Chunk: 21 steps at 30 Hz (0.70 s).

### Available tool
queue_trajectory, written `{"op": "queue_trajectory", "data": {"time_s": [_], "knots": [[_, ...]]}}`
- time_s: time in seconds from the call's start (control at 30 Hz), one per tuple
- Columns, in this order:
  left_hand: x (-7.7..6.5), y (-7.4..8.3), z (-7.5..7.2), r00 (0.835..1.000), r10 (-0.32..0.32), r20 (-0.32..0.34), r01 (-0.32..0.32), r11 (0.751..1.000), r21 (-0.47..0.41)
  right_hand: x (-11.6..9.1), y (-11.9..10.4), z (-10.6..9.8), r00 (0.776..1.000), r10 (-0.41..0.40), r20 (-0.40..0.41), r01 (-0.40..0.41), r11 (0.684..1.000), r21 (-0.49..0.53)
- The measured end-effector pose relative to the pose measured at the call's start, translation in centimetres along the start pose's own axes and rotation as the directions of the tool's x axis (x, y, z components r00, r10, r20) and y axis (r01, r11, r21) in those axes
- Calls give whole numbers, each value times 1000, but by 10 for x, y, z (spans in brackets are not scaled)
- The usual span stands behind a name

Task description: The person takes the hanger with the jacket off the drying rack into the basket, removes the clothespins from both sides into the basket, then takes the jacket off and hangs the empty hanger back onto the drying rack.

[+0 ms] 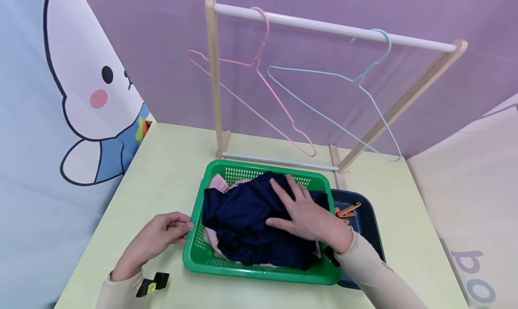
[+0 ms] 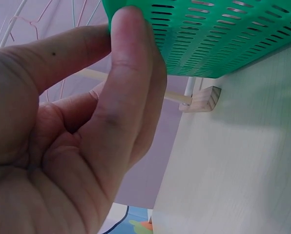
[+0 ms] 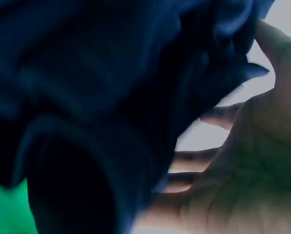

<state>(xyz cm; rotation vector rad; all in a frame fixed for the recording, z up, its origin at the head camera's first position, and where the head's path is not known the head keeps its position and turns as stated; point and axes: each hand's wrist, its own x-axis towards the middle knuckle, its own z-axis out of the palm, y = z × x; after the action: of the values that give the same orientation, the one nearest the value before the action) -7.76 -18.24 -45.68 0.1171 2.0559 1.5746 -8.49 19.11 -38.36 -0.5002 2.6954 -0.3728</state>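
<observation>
A green plastic basket (image 1: 259,273) with slotted walls stands on the table, filled with clothes. My left hand (image 1: 162,235) pinches its left rim between thumb and fingers, as the left wrist view shows from close by. On top lies a crumpled dark navy garment (image 1: 251,214), with pale pink cloth (image 1: 218,183) peeking out beneath it. Over the right part of the navy garment my right hand (image 1: 303,212) is spread, fingers straight and apart. In the right wrist view, dark folds hang beside the palm and partly hide the fingers.
Behind the basket stands a wooden rack with a white rail (image 1: 323,26). A pink hanger (image 1: 256,66) and a light blue hanger (image 1: 358,79) hang from it. At the basket's right, partly under the right arm, is a dark tray (image 1: 372,228) with orange clips (image 1: 348,210).
</observation>
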Motion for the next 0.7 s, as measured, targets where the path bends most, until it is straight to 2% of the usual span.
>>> {"op": "queue_trajectory", "data": {"time_s": [0.13,0.27,0.33,0.43,0.5,0.6,0.7], "knots": [[0,0,0,1000,1,3,-1,1000,0,14,-15,12,998,-16,63,17,1000,-20],[1,0,1,1000,2,4,-2,1000,-1,31,-30,29,993,-28,119,45,988,-145],[1,0,1,1000,4,5,-4,1000,0,39,-35,39,990,-32,138,67,963,-261],[1,0,1,1000,12,10,-12,1000,1,49,-40,55,988,-14,154,80,896,-438],[1,0,1,1000,19,13,-19,1000,4,54,-42,62,988,14,157,70,856,-513],[1,1,1,1000,23,12,-23,1000,7,60,-44,66,983,63,175,43,837,-545],[1,1,0,1000,19,10,-19,1000,7,60,-46,65,980,83,182,28,844,-535]]}}
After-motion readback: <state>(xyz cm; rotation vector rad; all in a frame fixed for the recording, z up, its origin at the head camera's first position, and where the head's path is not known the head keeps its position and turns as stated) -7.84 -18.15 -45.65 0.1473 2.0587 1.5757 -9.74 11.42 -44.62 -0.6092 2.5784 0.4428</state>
